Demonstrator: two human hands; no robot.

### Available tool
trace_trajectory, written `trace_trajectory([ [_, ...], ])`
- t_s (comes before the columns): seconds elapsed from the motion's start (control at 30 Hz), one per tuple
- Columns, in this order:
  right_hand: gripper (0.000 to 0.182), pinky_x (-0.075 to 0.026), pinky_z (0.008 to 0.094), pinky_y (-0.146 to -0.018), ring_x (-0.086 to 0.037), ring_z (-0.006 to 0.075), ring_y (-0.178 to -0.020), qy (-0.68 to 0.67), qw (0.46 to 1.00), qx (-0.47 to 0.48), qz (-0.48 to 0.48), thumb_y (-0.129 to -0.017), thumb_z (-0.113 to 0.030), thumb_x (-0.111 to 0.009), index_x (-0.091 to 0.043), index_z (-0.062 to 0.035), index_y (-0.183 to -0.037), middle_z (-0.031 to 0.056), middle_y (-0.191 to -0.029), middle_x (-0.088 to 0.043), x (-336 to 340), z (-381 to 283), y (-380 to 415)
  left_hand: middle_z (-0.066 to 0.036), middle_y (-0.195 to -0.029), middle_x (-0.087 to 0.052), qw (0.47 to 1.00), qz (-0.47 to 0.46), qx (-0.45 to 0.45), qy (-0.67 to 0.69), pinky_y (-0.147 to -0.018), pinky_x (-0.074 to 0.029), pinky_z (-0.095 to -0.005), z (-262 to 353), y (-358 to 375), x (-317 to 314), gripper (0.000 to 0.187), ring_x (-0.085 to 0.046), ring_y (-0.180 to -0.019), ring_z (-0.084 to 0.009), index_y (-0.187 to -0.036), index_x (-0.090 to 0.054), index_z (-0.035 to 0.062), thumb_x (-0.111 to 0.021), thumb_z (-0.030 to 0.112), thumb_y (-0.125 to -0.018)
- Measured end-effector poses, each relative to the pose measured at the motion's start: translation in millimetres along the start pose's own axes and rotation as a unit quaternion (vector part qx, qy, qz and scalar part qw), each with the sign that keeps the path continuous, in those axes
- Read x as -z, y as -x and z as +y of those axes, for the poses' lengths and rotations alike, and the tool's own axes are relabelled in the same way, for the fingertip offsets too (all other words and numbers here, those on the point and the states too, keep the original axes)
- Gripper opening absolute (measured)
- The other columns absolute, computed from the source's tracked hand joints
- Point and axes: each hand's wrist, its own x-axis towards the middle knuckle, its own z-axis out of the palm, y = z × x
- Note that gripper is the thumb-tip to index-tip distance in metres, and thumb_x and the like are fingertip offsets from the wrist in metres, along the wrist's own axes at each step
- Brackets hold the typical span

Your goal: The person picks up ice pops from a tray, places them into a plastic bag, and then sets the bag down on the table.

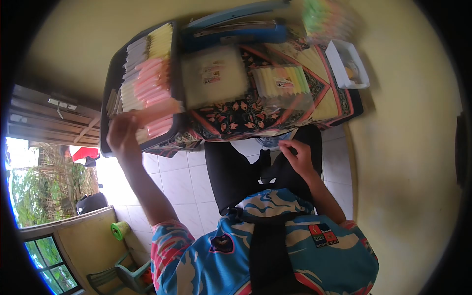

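Note:
My left hand (pixel 123 133) is over the near left corner of a black tray (pixel 104 120), closed on a pink stick (pixel 156 112) that points to the right. Rows of wrapped sticks fill the tray: grey-purple sticks (pixel 136 54), yellow sticks (pixel 161 42) and pink sticks (pixel 151 76). My right hand (pixel 298 155) hovers over my right thigh with its fingers loosely apart and nothing visible in it. Beyond it on the cloth lies a clear labelled pack of pastel sticks (pixel 281 82). To its left is a stack of clear labelled bags (pixel 215 76).
A blue heat sealer (pixel 236 34) stands at the back of the patterned cloth (pixel 241 115). At the right are a white box (pixel 347 64) with a small object inside and blurred colourful packs (pixel 327 22). A green chair (pixel 125 275) is at lower left.

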Motion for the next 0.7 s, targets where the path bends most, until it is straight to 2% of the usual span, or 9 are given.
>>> trace_trajectory([
  [0.03, 0.019, -0.054, 0.0280, -0.074, -0.071, 0.0190, -0.083, -0.032, 0.999, 0.019, 0.001, -0.086, -0.006, -0.069, -0.069, 0.0002, -0.104, 0.0121, -0.093, -0.072, -1, -15, -11, -0.006, -0.082, -0.066, 0.998, -0.029, 0.006, 0.056, -0.068, -0.050, -0.0250, -5, 8, -10, 0.012, -0.061, -0.072, -0.0117, -0.094, -0.065, -0.0018, -0.069, -0.003, -0.083],
  [0.1, 0.027, -0.054, 0.0282, -0.075, -0.070, 0.0165, -0.084, -0.095, 0.994, 0.057, 0.005, -0.085, -0.005, -0.071, -0.067, 0.0005, -0.111, 0.0114, -0.095, -0.072, -1, -42, -28, -0.007, -0.083, -0.068, 0.994, -0.082, 0.033, 0.058, -0.066, -0.051, -0.0239, 1, 31, -42, 0.013, -0.062, -0.074, -0.0107, -0.094, -0.066, -0.0009, -0.070, -0.003, -0.082],
  [0.2, 0.036, -0.055, 0.0282, -0.075, -0.070, 0.0167, -0.083, -0.252, 0.966, 0.059, 0.011, -0.083, -0.005, -0.074, -0.065, 0.0008, -0.117, 0.0113, -0.099, -0.071, -2, -82, -42, -0.009, -0.090, -0.069, 0.971, -0.192, 0.086, 0.109, -0.070, -0.052, -0.0225, 1, 64, -85, 0.016, -0.065, -0.078, -0.0106, -0.098, -0.066, -0.0025, -0.072, -0.004, -0.083],
  [0.27, 0.036, -0.055, 0.0280, -0.074, -0.070, 0.0165, -0.082, -0.199, 0.977, 0.077, -0.027, -0.083, -0.006, -0.075, -0.064, 0.0007, -0.118, 0.0121, -0.102, -0.070, 2, -85, -41, -0.009, -0.092, -0.070, 0.954, -0.282, 0.088, 0.052, -0.081, -0.054, -0.0270, -1, 78, -109, 0.016, -0.068, -0.090, -0.0153, -0.099, -0.067, -0.0039, -0.072, -0.003, -0.084],
  [0.3, 0.037, -0.055, 0.0279, -0.074, -0.070, 0.0165, -0.082, -0.172, 0.980, 0.085, -0.046, -0.083, -0.006, -0.075, -0.064, 0.0006, -0.118, 0.0125, -0.103, -0.070, 5, -86, -41, -0.008, -0.094, -0.070, 0.941, -0.314, 0.077, 0.098, -0.082, -0.054, -0.0278, -8, 87, -121, 0.016, -0.067, -0.091, -0.0149, -0.098, -0.067, -0.0033, -0.073, -0.003, -0.083],
  [0.43, 0.027, -0.056, 0.0281, -0.070, -0.071, 0.0176, -0.080, -0.061, 0.994, 0.074, -0.058, -0.084, -0.004, -0.074, -0.068, 0.0018, -0.109, 0.0129, -0.096, -0.072, 7, -60, -21, -0.007, -0.095, -0.069, 0.913, -0.375, 0.116, 0.106, -0.084, -0.052, -0.0271, -39, 113, -156, 0.021, -0.066, -0.090, -0.0132, -0.104, -0.065, -0.0032, -0.072, -0.002, -0.084],
  [0.53, 0.023, -0.056, 0.0268, -0.072, -0.072, 0.0172, -0.083, -0.127, 0.989, -0.013, -0.068, -0.084, -0.003, -0.073, -0.069, 0.0040, -0.106, 0.0142, -0.094, -0.073, 11, -53, -4, -0.007, -0.100, -0.066, 0.879, -0.435, 0.176, 0.086, -0.086, -0.049, -0.0249, -43, 116, -169, 0.028, -0.062, -0.094, -0.0119, -0.112, -0.063, -0.0028, -0.071, 0.000, -0.086],
  [0.67, 0.026, -0.057, 0.0259, -0.074, -0.071, 0.0152, -0.086, -0.150, 0.982, -0.094, -0.070, -0.085, -0.004, -0.072, -0.068, 0.0046, -0.109, 0.0136, -0.095, -0.073, 24, -37, 11, -0.005, -0.092, -0.066, 0.872, -0.440, 0.201, 0.076, -0.079, -0.049, -0.0243, -66, 126, -185, 0.030, -0.062, -0.087, -0.0111, -0.116, -0.062, -0.0026, -0.069, 0.005, -0.088],
  [0.7, 0.022, -0.056, 0.0245, -0.070, -0.070, 0.0131, -0.082, -0.167, 0.982, -0.085, -0.028, -0.087, -0.005, -0.071, -0.068, 0.0050, -0.107, 0.0113, -0.092, -0.072, 25, -30, 12, -0.005, -0.089, -0.066, 0.869, -0.441, 0.213, 0.071, -0.077, -0.049, -0.0243, -75, 123, -188, 0.029, -0.062, -0.083, -0.0108, -0.116, -0.061, -0.0025, -0.068, 0.006, -0.089],
])
